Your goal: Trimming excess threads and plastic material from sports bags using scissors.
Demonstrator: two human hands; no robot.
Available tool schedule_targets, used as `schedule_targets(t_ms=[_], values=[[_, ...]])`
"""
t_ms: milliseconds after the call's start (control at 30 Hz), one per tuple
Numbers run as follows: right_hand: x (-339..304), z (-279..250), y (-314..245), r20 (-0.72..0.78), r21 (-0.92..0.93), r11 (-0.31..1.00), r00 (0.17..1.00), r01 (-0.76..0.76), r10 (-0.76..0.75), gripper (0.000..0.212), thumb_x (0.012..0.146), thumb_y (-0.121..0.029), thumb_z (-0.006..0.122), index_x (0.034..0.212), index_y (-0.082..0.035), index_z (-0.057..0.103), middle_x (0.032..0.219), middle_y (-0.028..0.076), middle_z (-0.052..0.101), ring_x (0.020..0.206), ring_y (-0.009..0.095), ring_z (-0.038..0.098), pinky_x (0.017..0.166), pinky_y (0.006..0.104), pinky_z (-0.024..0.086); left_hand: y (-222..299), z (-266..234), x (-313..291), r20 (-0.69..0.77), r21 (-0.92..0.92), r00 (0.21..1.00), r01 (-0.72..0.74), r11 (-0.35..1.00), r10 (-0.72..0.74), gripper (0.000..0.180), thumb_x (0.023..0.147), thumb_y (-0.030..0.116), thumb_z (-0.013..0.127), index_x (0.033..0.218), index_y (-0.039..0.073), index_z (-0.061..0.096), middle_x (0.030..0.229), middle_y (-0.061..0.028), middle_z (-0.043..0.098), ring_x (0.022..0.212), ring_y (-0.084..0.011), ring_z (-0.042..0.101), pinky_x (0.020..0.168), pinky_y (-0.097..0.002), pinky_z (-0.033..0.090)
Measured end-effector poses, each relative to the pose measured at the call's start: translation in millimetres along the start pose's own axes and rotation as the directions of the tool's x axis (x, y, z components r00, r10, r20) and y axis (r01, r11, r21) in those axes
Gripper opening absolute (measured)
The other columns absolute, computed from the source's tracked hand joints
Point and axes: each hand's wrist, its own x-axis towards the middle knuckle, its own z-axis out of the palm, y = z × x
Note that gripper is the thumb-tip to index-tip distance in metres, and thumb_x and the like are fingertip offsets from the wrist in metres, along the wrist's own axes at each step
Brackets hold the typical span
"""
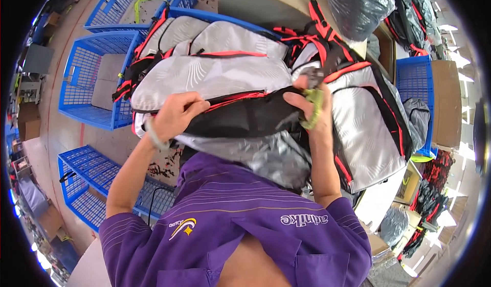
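Note:
A grey-and-black backpack (215,85) with red trim lies across in front of me, on top of other bags. My left hand (179,114) pinches its edge at the left end of the red-trimmed zipper (238,99). At the right end of that zipper is my right hand (307,100), fingers closed, thumb toward the black panel (245,117). From this hand juts a small dark tool (312,76), smeared by motion, with a yellow-green strap or handle (313,105) along the palm; its exact kind cannot be made out.
Another grey backpack (365,128) stands close on the right. Blue plastic crates (97,80) sit on the left, with a blue lattice crate (97,177) lower down. A dark plastic-wrapped bundle (360,6) is at the far right. Clear plastic film (271,159) lies against my front.

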Motion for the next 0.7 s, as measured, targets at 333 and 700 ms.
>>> schedule_targets(t_ms=[333, 700], values=[[-21, -23, -39, -0.205, 0.153, 0.975, 0.971, 0.159, -0.126, 0.031, 0.057, 0.009, 0.078, 0.078, -0.004, 0.059, 0.075, -0.001, 0.055, 0.067, 0.008, 0.05, 0.06, 0.0231, 0.037, 66, 6, 9, -0.213, 0.339, 0.846, -0.406, 0.849, 0.489, 0.02, 0.073, 0.009, 0.074, 0.091, 0.002, 0.067, 0.082, -0.0085, 0.058, 0.064, -0.0212, 0.06, 0.057, -0.032, 0.046], [33, -22, 58, -0.26, 0.307, 0.931, 0.959, 0.196, -0.116, 0.031, 0.067, 0.008, 0.075, 0.085, -0.006, 0.054, 0.079, 0.0, 0.058, 0.07, 0.007, 0.053, 0.066, 0.0203, 0.042, -39, 68, 77, -0.356, -0.052, 0.889, -0.328, 0.943, 0.289, 0.018, 0.079, 0.009, 0.071, 0.092, -0.002, 0.065, 0.104, -0.016, 0.066, 0.082, -0.0265, 0.066, 0.072, -0.0309, 0.05]])
